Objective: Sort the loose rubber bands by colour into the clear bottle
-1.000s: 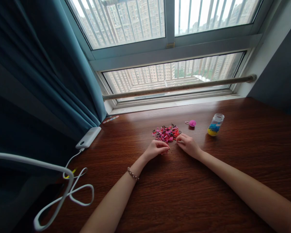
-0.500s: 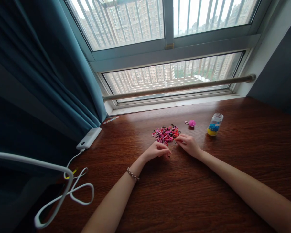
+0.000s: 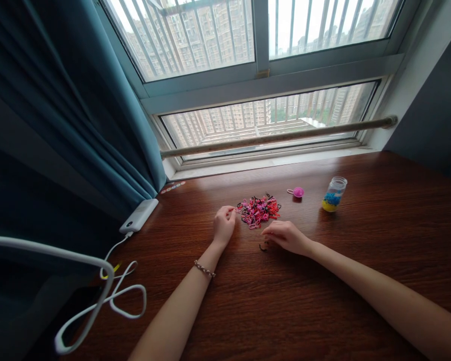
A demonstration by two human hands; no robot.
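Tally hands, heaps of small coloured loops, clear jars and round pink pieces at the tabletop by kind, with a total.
Hands, left hand and right hand: 2
Heap of small pink, red and black loops: 1
Clear jar with blue and yellow inside: 1
Round pink piece with a loop: 1
Total: 5

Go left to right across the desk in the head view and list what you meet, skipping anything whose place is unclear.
White box-shaped device → left hand → heap of pink, red and black loops → pink round piece → clear jar.
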